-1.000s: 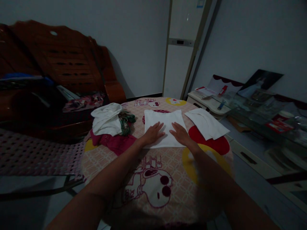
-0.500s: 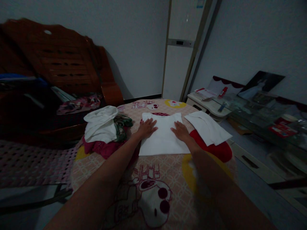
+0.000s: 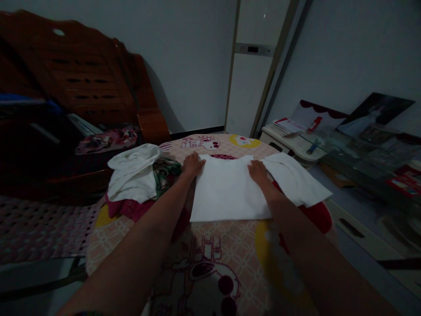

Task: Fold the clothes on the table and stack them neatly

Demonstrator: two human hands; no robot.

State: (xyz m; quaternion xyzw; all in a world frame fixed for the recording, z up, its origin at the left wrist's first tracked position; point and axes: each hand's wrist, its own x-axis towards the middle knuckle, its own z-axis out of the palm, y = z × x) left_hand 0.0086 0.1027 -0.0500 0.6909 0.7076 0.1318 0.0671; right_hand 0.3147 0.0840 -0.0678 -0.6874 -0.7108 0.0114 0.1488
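Observation:
A folded white T-shirt (image 3: 228, 191) lies flat on the round table, its neckline away from me and its straight folded edge toward me. My left hand (image 3: 193, 165) is closed on its left shoulder edge, with the thumb over the cloth. On the opposite shoulder edge, my right hand (image 3: 258, 171) has its fingers curled onto the fabric. Just right of that hand rests another folded white garment (image 3: 292, 177). A rumpled pile with a white garment (image 3: 134, 171), a green patterned cloth (image 3: 166, 173) and a dark pink garment (image 3: 130, 210) sits left of my left hand.
A pink patterned cloth (image 3: 230, 245) with cartoon figures covers the table. Left stand a carved wooden bench (image 3: 88, 83) and a pink woven seat (image 3: 42, 228). A tall white cabinet-like unit (image 3: 248, 87) stands behind; a glass-topped stand (image 3: 355, 149) holding various items is at right.
Both hands, which lay flat and spread on the T-shirt, have moved outward and slightly away from me to its shoulder edges. Their fingers have closed there. The view has shifted slightly.

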